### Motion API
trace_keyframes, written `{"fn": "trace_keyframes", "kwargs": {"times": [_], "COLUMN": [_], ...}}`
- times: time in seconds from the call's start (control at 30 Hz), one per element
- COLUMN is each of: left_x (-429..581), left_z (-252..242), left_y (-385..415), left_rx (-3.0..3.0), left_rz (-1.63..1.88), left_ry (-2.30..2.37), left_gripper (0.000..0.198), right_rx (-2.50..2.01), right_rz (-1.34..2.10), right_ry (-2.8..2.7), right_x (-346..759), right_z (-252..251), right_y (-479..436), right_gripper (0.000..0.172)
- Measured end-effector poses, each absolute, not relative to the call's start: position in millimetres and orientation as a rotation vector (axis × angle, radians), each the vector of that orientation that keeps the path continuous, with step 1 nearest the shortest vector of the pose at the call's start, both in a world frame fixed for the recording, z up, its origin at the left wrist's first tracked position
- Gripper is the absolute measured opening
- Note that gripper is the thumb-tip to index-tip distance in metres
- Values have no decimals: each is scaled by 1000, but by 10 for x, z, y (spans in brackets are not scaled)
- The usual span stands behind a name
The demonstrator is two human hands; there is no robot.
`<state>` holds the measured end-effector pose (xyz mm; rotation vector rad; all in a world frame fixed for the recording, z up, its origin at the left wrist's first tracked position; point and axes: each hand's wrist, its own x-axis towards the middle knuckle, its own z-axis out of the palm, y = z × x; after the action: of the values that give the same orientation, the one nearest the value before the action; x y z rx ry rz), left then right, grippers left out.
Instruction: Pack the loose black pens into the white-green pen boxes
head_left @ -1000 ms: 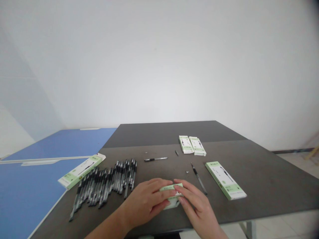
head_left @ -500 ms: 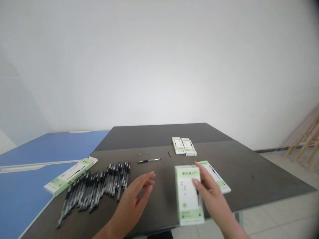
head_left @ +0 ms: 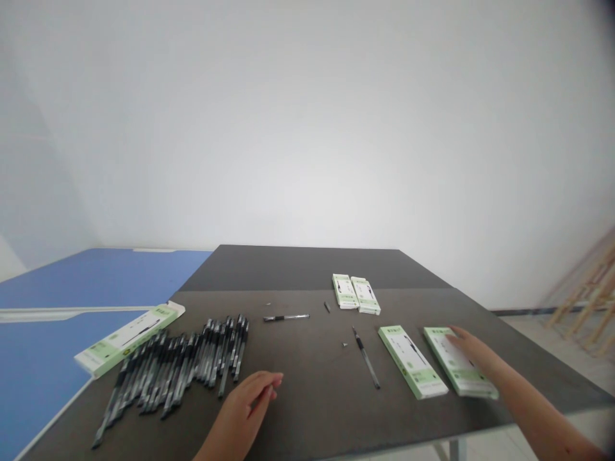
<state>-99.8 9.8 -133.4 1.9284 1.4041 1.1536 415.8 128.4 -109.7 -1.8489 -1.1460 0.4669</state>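
My right hand point(head_left: 468, 349) holds a white and green pen box point(head_left: 461, 371) by its far part, at the right of the table. Just left of it, a similar pen box point(head_left: 412, 362) lies flat. My left hand point(head_left: 243, 410) is near the front edge, thumb and fingers drawn together with nothing visible in them. Beyond that hand, to its left, lies a row of black and clear gel pens point(head_left: 180, 371). One uncapped pen point(head_left: 367, 358) lies at the centre right, with a dark pen cap point(head_left: 327, 307) farther back.
Another gel pen point(head_left: 286, 317) lies crosswise mid-table. Two pen boxes, a left one point(head_left: 344, 292) and a right one point(head_left: 366, 296), sit side by side farther back. At the left, an open-ended pen box point(head_left: 129, 339) borders the pens. A blue table point(head_left: 43, 358) adjoins the dark table point(head_left: 307, 272).
My right hand has carried the pen box rightward and down beside the other box, uncovering the uncapped pen. My left hand has moved slightly left and down, and its fingers have closed.
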Motion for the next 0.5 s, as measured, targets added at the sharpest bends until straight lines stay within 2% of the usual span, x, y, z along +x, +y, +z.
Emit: {"fn": "trace_keyframes", "kwargs": {"times": [0.13, 0.33, 0.5], "left_x": [-1002, -997, -1017], "left_z": [-1530, -1546, -1551], "left_y": [120, 140, 122], "left_rx": [1938, 1907, 1884], "left_rz": [1071, 990, 1003], "left_ry": [1402, 1423, 1416], "left_gripper": [23, 23, 23], "right_rx": [-2218, -2266, -2391], "right_rz": [302, 250, 269], "right_ry": [-1276, -1693, -1764], "right_x": [4059, 3215, 2516], "right_z": [-1033, -1055, -1221], "right_y": [1550, 2159, 2481], "right_gripper": [24, 34, 33]}}
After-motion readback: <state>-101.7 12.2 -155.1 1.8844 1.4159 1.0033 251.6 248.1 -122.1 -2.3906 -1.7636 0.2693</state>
